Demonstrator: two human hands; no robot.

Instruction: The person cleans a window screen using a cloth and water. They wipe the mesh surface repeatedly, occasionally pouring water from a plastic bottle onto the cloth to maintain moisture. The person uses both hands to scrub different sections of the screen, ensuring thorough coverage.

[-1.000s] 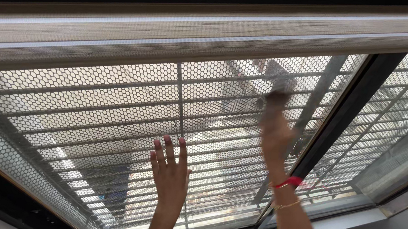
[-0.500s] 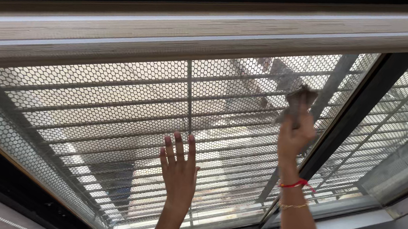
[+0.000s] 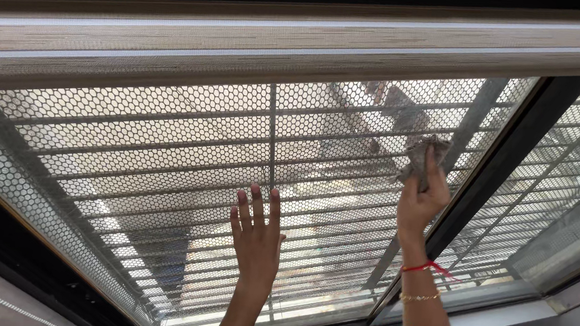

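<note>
Against the window pane (image 3: 168, 139), right hand (image 3: 421, 201) fingers pinch a crumpled cloth (image 3: 420, 156); left hand (image 3: 256, 240) lies flat, open.

- The window pane (image 3: 167, 146) carries everything here, tilted in its dark frame (image 3: 497, 165).
- Flat on the glass: the left hand (image 3: 256, 240), fingers spread.
- Pressed on it near the frame: a crumpled grey cloth (image 3: 417, 159).

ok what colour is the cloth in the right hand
Grey, slightly mottled; the cloth is bunched in the right hand against the window glass, seen in the head view.
</note>
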